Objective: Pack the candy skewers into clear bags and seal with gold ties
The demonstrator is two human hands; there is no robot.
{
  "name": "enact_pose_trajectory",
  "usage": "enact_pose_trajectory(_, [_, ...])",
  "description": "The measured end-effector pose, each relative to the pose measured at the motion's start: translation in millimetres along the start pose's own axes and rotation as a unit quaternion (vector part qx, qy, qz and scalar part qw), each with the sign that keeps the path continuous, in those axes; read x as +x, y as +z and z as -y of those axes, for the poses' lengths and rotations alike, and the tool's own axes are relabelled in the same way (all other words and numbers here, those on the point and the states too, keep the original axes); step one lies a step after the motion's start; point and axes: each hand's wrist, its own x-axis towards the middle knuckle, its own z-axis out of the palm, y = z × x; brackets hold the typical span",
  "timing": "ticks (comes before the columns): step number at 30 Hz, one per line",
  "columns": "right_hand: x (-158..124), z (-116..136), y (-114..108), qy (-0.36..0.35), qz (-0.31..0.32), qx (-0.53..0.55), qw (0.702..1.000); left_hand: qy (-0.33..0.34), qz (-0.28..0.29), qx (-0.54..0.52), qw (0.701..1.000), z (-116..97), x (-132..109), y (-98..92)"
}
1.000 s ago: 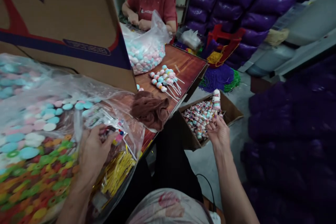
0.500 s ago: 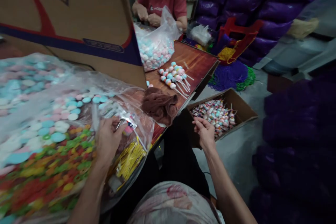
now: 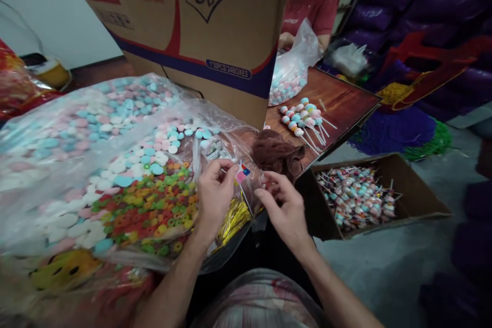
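Note:
Both of my hands are at a small clear plastic bag (image 3: 243,172) with a pink, blue and red print. My left hand (image 3: 216,195) pinches its left side between thumb and fingers. With its fingertips closed at the right side of the clear plastic, my right hand (image 3: 283,204) grips the bag too. Just below lie gold twist ties (image 3: 235,218). Left of my left hand, ring-shaped gummy candies (image 3: 149,210) in red, orange, yellow and green lie beside pastel round candies (image 3: 169,141) on a clear plastic sheet. Whether anything is inside the small bag, I cannot tell.
A large cardboard box (image 3: 215,46) stands behind the candies. Candy skewers (image 3: 302,117) and a brown cloth (image 3: 279,154) lie on the table (image 3: 342,92). An open carton (image 3: 417,195) of wrapped candy sticks is on the right. Across the table sits a person in red (image 3: 326,0).
My right hand has come from beside the carton to the small bag and now grips it. The view has turned left. My left hand keeps hold of the bag.

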Motion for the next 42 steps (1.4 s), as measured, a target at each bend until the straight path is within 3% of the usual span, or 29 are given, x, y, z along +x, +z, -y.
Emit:
enact_pose_trajectory(2, [8,6,18,0.032,0.017,0.052,0.998,0.035,0.011,0.028,0.999,-7,-9,4.4])
enact_pose_trajectory(4, [17,10,28,0.055,0.009,0.102,0.993,0.03,0.01,-0.004,1.0,-8,-16,7.6])
enact_pose_trajectory(7, [26,14,27,0.065,-0.002,0.139,0.988,-0.079,-0.027,-0.154,0.985,-4,-23,9.4])
enact_pose_trajectory(9, [30,15,21,0.058,0.007,0.139,0.989,-0.214,0.025,-0.281,0.935,-2,-25,8.9])
enact_pose_trajectory(11, [32,16,15,0.046,0.028,0.127,0.99,-0.329,0.088,-0.382,0.859,-2,-24,8.6])
enact_pose_trajectory(13, [32,16,12,0.036,0.048,0.109,0.992,-0.359,0.07,-0.437,0.822,-5,-21,9.9])
enact_pose_trajectory(16, [32,15,13,0.023,0.053,0.084,0.995,-0.302,-0.019,-0.433,0.849,-10,-17,14.5])
enact_pose_trajectory(20, [33,12,19,0.014,0.029,0.074,0.997,-0.287,-0.044,-0.397,0.871,-12,-17,19.6])
enact_pose_trajectory(24, [38,10,15,0.014,0.039,0.054,0.998,-0.305,-0.037,-0.414,0.857,-10,-14,14.7])
enact_pose_trajectory(29, [49,9,-2,-0.036,0.093,-0.024,0.995,-0.331,-0.053,-0.429,0.839,-10,0,7.4])
enact_pose_trajectory(33, [75,-2,-18,-0.061,0.033,-0.111,0.991,-0.312,-0.069,-0.428,0.845,-7,5,9.4])
enact_pose_trajectory(35, [97,-13,-30,-0.07,-0.041,-0.21,0.974,-0.302,-0.072,-0.427,0.849,-4,6,8.9])
enact_pose_trajectory(38, [130,-32,-50,-0.061,-0.125,-0.414,0.9,-0.288,-0.086,-0.429,0.852,2,8,4.9])
enact_pose_trajectory(40, [147,-45,-59,-0.032,-0.131,-0.531,0.837,-0.281,-0.104,-0.43,0.852,5,9,2.0])
enact_pose_trajectory(42, [158,-55,-63,-0.014,-0.103,-0.581,0.808,-0.274,-0.112,-0.43,0.853,7,10,0.4])
